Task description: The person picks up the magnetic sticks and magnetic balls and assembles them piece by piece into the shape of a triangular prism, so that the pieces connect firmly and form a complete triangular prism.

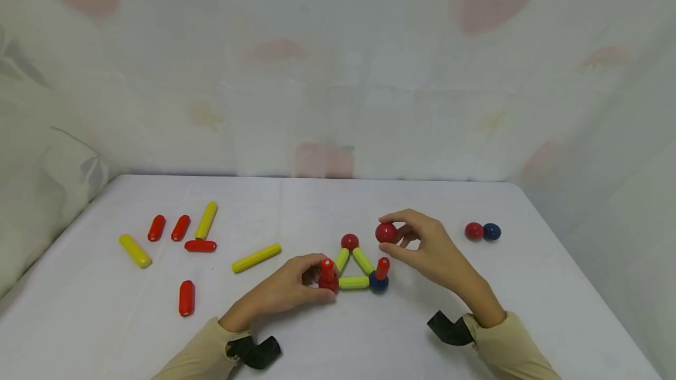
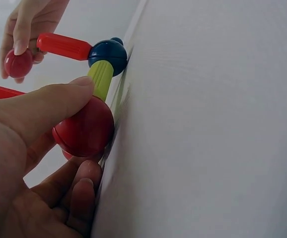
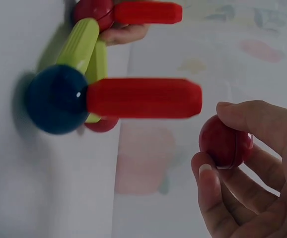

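A flat triangle of yellow-green rods [image 1: 354, 282] lies on the table, joined by balls at its corners. Its far corner is a red ball [image 1: 350, 242], its right corner a blue ball [image 1: 378, 282]. My left hand [image 1: 287, 286] grips the left corner's red ball [image 2: 86, 130] between thumb and fingers. From that ball a short red rod [image 1: 327, 268] stands up; another red rod [image 3: 143, 98] stands upright on the blue ball. Above and right of the triangle, my right hand [image 1: 425, 245] pinches a loose red ball [image 3: 226, 142], held apart from the blue ball's rod end.
On the left lie several short red rods [image 1: 186, 298] and longer yellow rods [image 1: 256, 258]. A red ball [image 1: 473, 231] and a blue ball [image 1: 492, 231] sit side by side at the right. A patterned cloth [image 1: 338, 104] hangs behind the white table [image 1: 422, 345].
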{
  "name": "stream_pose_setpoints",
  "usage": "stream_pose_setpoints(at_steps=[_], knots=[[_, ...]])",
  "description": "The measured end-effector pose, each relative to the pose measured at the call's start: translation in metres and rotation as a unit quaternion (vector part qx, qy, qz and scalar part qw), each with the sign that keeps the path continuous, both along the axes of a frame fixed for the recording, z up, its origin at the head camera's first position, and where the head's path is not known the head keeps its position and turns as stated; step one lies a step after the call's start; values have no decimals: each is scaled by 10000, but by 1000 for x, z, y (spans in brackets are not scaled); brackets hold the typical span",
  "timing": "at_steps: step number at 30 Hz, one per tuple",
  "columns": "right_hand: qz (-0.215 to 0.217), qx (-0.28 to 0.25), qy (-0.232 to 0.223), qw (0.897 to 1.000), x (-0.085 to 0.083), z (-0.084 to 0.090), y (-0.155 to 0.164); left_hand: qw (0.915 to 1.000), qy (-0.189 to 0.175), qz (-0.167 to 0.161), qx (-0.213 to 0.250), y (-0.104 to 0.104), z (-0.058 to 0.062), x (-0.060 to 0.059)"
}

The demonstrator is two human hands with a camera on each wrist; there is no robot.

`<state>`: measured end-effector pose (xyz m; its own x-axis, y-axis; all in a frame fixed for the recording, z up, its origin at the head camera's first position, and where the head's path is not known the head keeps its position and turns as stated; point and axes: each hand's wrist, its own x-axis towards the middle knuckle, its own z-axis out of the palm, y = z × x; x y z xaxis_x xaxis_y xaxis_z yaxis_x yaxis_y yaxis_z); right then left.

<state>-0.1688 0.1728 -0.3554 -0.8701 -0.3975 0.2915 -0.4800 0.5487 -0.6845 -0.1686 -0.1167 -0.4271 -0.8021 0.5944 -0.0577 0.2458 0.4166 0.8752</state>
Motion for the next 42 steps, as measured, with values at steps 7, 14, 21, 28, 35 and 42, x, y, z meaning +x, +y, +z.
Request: stream_pose_setpoints(at_steps=[7, 14, 21, 28, 35, 42], knots=[[364, -54, 91, 9993, 2, 6, -16, 10000, -2, -61, 18, -2, 1, -1], [671, -11, 105, 9977, 5, 10, -31, 9999, 69, -82, 58, -4, 0, -2], [1086, -59, 227, 9938, 6, 10, -45, 9996, 215, -129, 114, -5, 0, -2], [1321, -86, 131, 9911, 8, 11, -57, 9995, 238, -153, 149, -5, -2, -2], [1463, -116, 238, 9889, 7, 8, -65, 9992, 320, -179, 174, -4, -2, -2], [1474, -23, 222, 9888, 9, 6, -69, 9996, 240, -112, 134, -2, -2, -1]])
